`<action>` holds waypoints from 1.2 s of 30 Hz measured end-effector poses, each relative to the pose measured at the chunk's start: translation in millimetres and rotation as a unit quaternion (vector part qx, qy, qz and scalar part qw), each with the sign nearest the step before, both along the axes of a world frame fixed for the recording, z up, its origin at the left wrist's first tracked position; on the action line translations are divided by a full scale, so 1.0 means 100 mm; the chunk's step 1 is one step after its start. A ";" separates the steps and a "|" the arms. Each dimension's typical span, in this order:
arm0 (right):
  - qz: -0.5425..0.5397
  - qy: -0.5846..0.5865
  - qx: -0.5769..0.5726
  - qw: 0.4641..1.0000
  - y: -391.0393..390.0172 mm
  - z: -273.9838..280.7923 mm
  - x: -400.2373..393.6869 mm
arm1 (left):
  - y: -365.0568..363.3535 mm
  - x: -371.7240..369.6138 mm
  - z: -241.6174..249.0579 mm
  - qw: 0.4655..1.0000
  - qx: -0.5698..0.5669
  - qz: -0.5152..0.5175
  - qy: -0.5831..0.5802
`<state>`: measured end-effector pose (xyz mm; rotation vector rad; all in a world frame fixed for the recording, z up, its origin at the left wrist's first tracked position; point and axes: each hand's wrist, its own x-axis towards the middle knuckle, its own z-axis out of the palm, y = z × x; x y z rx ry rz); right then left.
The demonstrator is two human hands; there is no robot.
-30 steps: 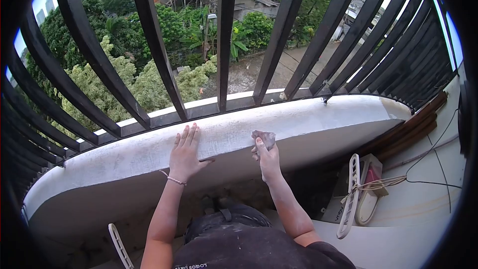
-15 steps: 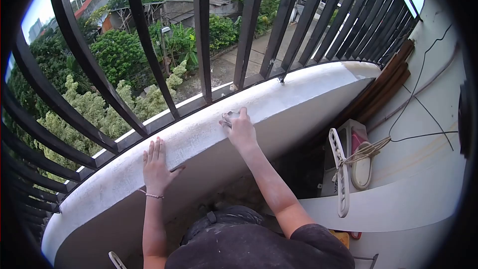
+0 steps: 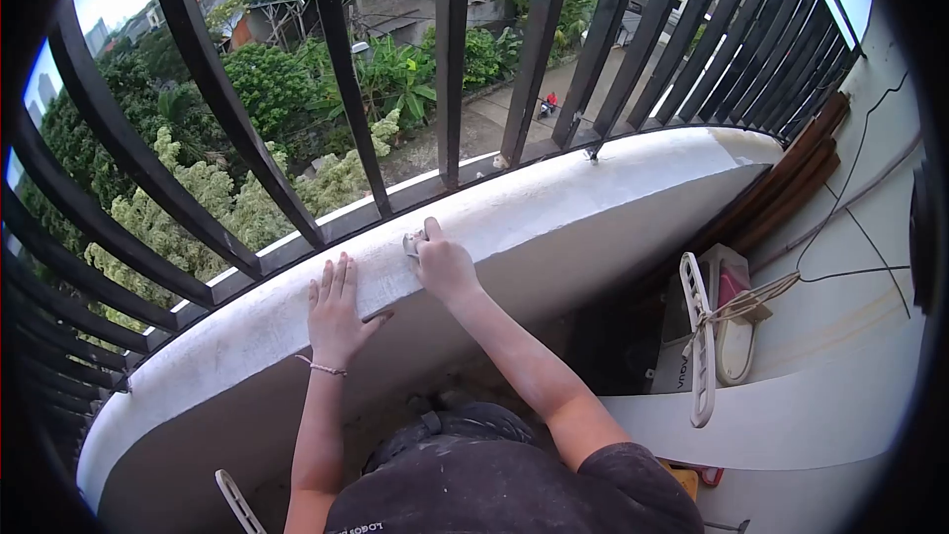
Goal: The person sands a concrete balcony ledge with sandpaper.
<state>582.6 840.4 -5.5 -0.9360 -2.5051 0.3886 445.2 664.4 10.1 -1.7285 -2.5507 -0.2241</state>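
Two hands working the white ledge [image 3: 554, 203]: left hand [image 3: 338, 314] lying flat, fingers spread, bracing; right hand [image 3: 443, 267] curling closed on sandpaper [image 3: 412, 242], pressing it against the ledge's top edge. Probably best keeping pressure even, strokes following the curve.

Small grey sanding pad [image 3: 412, 242], pressed flat on white ledge [image 3: 613, 183]

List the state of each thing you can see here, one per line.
Left hand: flat on the white board, fingers spread.
Right hand: closed on a small grey pad, pressing it to the board.
Grey pad: mostly hidden under the hand.
White board: lying along the railing, dusty.
Railing: upright.
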 end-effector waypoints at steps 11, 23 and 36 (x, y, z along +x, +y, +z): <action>-0.028 -0.012 0.079 0.996 0.09 0.11 0.03 | -0.04 -0.02 -0.01 1.000 0.014 0.005 0.011; -0.063 -0.020 0.081 0.995 0.30 0.09 0.07 | -0.03 -0.02 -0.02 0.999 0.038 0.010 -0.004; -0.069 0.029 0.070 0.995 0.35 0.06 0.04 | -0.03 -0.01 0.00 0.999 0.044 0.015 -0.020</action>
